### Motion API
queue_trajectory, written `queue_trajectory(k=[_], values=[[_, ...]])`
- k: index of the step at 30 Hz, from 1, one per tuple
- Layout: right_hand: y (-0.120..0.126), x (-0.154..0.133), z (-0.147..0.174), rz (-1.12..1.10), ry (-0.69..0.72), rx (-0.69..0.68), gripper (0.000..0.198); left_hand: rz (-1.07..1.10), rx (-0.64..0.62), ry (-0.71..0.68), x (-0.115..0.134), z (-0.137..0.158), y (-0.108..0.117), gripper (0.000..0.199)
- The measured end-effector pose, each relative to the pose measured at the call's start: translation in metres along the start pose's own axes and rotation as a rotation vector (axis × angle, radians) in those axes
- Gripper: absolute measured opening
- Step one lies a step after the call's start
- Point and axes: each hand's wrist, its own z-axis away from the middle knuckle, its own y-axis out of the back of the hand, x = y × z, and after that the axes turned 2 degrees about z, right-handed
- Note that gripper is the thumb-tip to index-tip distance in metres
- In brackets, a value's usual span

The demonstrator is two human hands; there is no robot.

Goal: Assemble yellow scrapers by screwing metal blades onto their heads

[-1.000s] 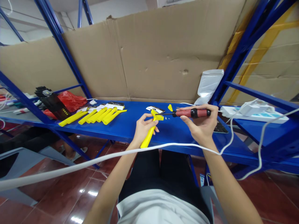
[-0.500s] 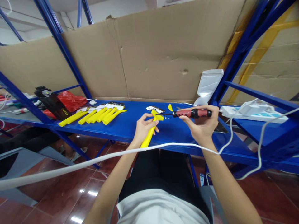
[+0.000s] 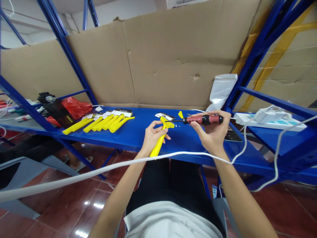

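My left hand (image 3: 154, 136) is closed around a yellow scraper (image 3: 157, 147), its handle slanting down toward the bench's front edge. In my right hand (image 3: 216, 135) is a red and black screwdriver (image 3: 204, 120), held level and pointing left. Its tip meets the scraper's head; the exact contact point is too small to make out. Several tiny screws (image 3: 177, 125) lie on the blue bench just right of the head. Behind them rest a small yellow piece (image 3: 180, 114) and a black and white packet (image 3: 165, 116).
Several yellow scrapers (image 3: 107, 122) lie in a row at left, beside a black bottle (image 3: 56, 110) and a red plastic bag (image 3: 76, 107). A white cable (image 3: 138, 160) crosses in front of my forearms. At right are a power strip (image 3: 269, 121) and a dark phone-like object (image 3: 232, 135).
Almost nothing differs. The screwdriver stays at the scraper's head, and my right hand's grip on its handle has shifted very slightly.
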Motion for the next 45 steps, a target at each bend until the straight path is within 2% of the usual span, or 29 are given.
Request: queue_trajectory(k=[3, 7, 20, 27, 31, 45], values=[[-0.001, -0.005, -0.001, -0.064, -0.016, -0.082, 0.056, 0.003, 0.000, -0.001, 0.001, 0.000, 0.000, 0.065], [0.001, -0.007, -0.002, -0.082, -0.038, -0.109, 0.056, 0.000, 0.000, -0.002, 0.001, 0.000, 0.001, 0.065], [-0.001, -0.006, -0.004, -0.029, 0.015, -0.009, 0.058, -0.019, -0.016, -0.002, 0.001, 0.001, 0.003, 0.067], [0.005, 0.003, -0.001, 0.038, 0.011, 0.059, 0.066, -0.020, -0.025, -0.006, 0.001, 0.001, 0.003, 0.068], [0.008, 0.007, 0.001, 0.059, 0.004, 0.061, 0.072, -0.016, -0.024, -0.001, 0.002, 0.001, 0.002, 0.068], [0.007, 0.007, 0.001, 0.097, 0.016, 0.092, 0.072, -0.013, -0.022, -0.009, 0.001, 0.000, 0.003, 0.065]])
